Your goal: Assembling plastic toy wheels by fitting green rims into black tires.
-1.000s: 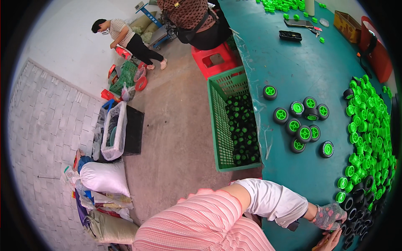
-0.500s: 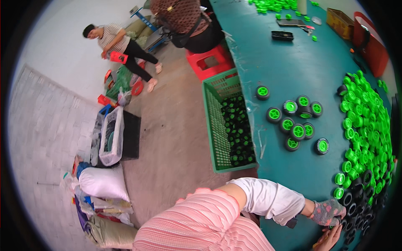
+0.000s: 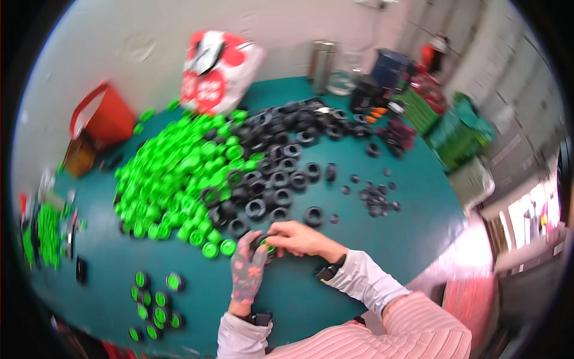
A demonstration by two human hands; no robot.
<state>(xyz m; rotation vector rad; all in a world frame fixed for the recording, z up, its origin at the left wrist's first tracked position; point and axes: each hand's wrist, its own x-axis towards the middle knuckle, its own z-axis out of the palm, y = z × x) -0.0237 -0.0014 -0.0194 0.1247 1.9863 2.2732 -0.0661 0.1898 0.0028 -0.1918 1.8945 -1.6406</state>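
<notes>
Head view: left hand (image 3: 250, 270), in a patterned glove, and bare right hand (image 3: 299, 237) meet on a black ring with green cap (image 3: 265, 245), fingers closed around it, at the near table (image 3: 382, 233) edge. The piece is mostly covered. Green caps (image 3: 179, 173) heaped left, black rings (image 3: 281, 161) behind; motion-blurred.

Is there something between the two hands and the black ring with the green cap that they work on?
Nothing visible. The left hand and right hand both already touch the black ring with green cap; other rings lie beyond it.
</notes>
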